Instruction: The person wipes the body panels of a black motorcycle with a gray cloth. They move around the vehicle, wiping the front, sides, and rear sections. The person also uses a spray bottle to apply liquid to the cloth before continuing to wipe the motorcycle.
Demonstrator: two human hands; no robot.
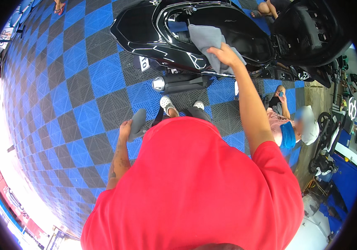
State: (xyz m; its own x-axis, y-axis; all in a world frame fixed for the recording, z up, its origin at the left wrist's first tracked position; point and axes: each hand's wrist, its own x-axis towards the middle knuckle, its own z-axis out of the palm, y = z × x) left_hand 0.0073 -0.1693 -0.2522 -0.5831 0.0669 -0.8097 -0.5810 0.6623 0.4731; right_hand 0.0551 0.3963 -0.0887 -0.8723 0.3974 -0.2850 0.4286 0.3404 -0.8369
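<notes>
A grey cloth [205,38] is bunched in my right hand [225,55], its fingers closed around the folds. It lies against the side of a black scooter [141,31], beside the open under-seat compartment [237,31]. The raised seat [307,31] stands at the right end of that compartment. Low at my left side, my left hand [125,129] grips a second grey cloth [137,123], which hangs away from the scooter. A small blue patch [178,27] shows near the scooter's rear; I cannot make out what it is.
Below the scooter's side runs its exhaust muffler [180,83], close to my feet in white clogs [167,103]. A person in a pink shirt and white cap [310,127] crouches at the right. Another person's leg [265,9] shows beyond the scooter. Blue and grey tiles [78,79] cover the floor.
</notes>
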